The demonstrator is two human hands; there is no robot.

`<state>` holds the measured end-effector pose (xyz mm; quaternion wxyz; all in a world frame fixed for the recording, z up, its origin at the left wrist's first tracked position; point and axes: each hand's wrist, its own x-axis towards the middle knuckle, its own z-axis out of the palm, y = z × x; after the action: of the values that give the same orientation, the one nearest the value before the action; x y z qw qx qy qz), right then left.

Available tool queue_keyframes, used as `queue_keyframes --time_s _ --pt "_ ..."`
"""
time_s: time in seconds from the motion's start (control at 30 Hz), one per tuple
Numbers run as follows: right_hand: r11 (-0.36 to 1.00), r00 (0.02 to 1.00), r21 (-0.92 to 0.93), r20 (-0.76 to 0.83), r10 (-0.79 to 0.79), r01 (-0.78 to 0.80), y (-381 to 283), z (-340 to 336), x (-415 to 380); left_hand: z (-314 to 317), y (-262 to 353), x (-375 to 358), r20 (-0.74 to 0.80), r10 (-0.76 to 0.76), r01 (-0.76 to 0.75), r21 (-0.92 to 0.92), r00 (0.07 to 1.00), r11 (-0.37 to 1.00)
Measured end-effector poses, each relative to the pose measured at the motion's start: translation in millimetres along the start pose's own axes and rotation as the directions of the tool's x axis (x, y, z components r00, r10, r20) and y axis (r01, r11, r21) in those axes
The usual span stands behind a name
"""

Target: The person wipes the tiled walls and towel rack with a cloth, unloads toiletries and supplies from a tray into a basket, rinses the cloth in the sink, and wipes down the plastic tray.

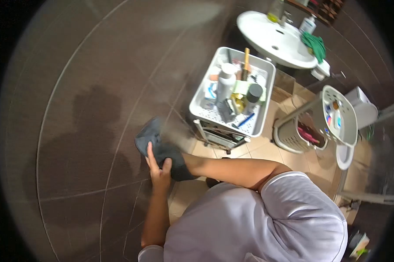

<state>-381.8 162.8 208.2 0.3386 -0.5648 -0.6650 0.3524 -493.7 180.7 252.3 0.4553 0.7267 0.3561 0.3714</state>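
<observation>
A dark grey cloth [151,133] covers my right hand like a mitt, from the fingertips to the wrist, so its fingers are hidden. My right forearm reaches leftward into the cloth. From below, my left hand [159,171] grips the cloth, with the thumb on the near side and the fingers along its left edge. Both hands are in front of the dark brown tiled wall [87,153], on which my shadow falls.
A white trolley [192,107] with bottles and toiletries in its top tray stands beyond my right arm. Behind it is a white washbasin [253,28] with soap bottles and a green cloth [314,46]. At right, a perforated basket stand [288,135] rests on beige floor tiles.
</observation>
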Motion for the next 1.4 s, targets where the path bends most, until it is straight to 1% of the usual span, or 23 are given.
queue_keyframes --time_s 0.03,0.07,0.13,0.17,0.27,0.33,0.37,0.47,0.53,0.57,0.6,0.67,0.8,1.0,1.07,1.1,1.13,1.2,1.23,1.27,1.3,1.33,1.4 --pt "0.985 0.989 0.101 0.036 -0.141 0.136 30 13 -8 9 -1 -5 -0.007 -0.233 0.224 -0.248 0.972 0.942" --pt "0.969 0.977 0.180 0.099 -0.188 0.169 52 18 -20 15 -8 -9 0.021 -0.232 0.230 -0.246 0.972 0.942" --pt "0.999 0.958 -0.040 0.288 -0.009 0.021 42 0 -43 25 -26 -14 0.219 -0.557 0.598 -0.333 0.801 0.729" --pt "0.995 0.916 -0.045 0.387 0.103 -0.093 10 -32 -63 31 -36 -21 0.233 -0.558 0.605 -0.320 0.796 0.729" --pt "0.977 0.991 0.213 0.130 -0.010 -0.018 48 -41 -135 62 -42 -33 0.338 -0.365 0.444 -0.195 0.867 0.874" --pt "0.973 0.998 0.231 -0.053 0.031 -0.018 30 -83 -166 77 -13 -20 0.315 -0.453 0.505 -0.102 0.834 0.857" --pt "0.880 0.968 0.405 0.086 0.235 -0.249 42 -97 -177 84 -17 -13 0.287 -0.443 0.496 -0.149 0.849 0.855" --pt "0.757 0.914 0.607 -0.120 0.387 -0.240 92 -150 -213 89 -50 2 0.313 -0.459 0.542 -0.278 0.832 0.793" --pt "0.566 0.711 0.729 -0.157 0.685 -0.384 119 -185 -231 97 -49 13 0.400 -0.521 0.647 -0.317 0.754 0.693" --pt "0.515 0.593 0.765 -0.222 0.774 -0.386 150 -194 -239 101 -50 20 0.348 -0.482 0.566 -0.197 0.804 0.801" --pt "0.521 0.605 0.759 -0.214 0.767 -0.392 160 -202 -234 108 -48 24 0.332 -0.486 0.565 -0.205 0.809 0.799" --pt "0.411 0.364 0.881 -0.312 0.878 -0.236 178 -210 -228 120 -47 27 0.253 -0.673 0.709 -0.085 0.695 0.700" --pt "0.234 0.460 0.955 -0.127 0.879 -0.184 204 -220 -206 150 -65 23 0.294 -0.674 0.733 -0.206 0.678 0.648" --pt "0.297 0.488 0.899 -0.110 0.866 -0.323 217 -221 -211 178 -68 10 0.378 -0.657 0.748 -0.186 0.653 0.637" --pt "0.311 0.553 0.903 -0.103 0.827 -0.298 224 -217 -235 165 -84 4 0.369 -0.587 0.635 -0.013 0.721 0.772" --pt "0.383 0.533 0.855 -0.154 0.832 -0.350 212 -216 -249 152 -74 3 0.382 -0.353 0.281 0.232 0.854 0.931" --pt "0.468 0.556 0.726 -0.141 0.819 -0.505 208 -215 -270 137 -66 0 0.454 -0.092 -0.127 0.430 0.886 0.894" --pt "0.619 0.632 0.273 -0.049 0.774 -0.737 218 -211 -345 101 -64 -17 0.533 -0.101 -0.158 0.418 0.840 0.894" --pt "0.663 0.661 -0.043 0.041 0.749 -0.748 226 -205 -384 78 -92 -37 0.604 -0.300 -0.092 0.531 0.739 0.843" --pt "0.573 0.568 -0.327 0.119 0.814 -0.752 178 -217 -395 59 -103 -59 0.605 -0.562 0.018 0.671 0.564 0.741" --pt "0.608 0.513 -0.318 0.336 0.790 -0.728 184 -207 -436 73 -64 -48 0.562 -0.817 -0.336 0.799 0.126 0.498" --pt "0.567 0.385 -0.249 0.520 0.763 -0.785 154 -209 -450 83 -41 -60 0.577 -0.811 -0.289 0.763 -0.102 0.579" --pt "0.542 0.195 -0.244 0.754 0.628 -0.804 115 -182 -477 96 -17 -92 0.624 -0.736 -0.121 0.735 -0.264 0.667"
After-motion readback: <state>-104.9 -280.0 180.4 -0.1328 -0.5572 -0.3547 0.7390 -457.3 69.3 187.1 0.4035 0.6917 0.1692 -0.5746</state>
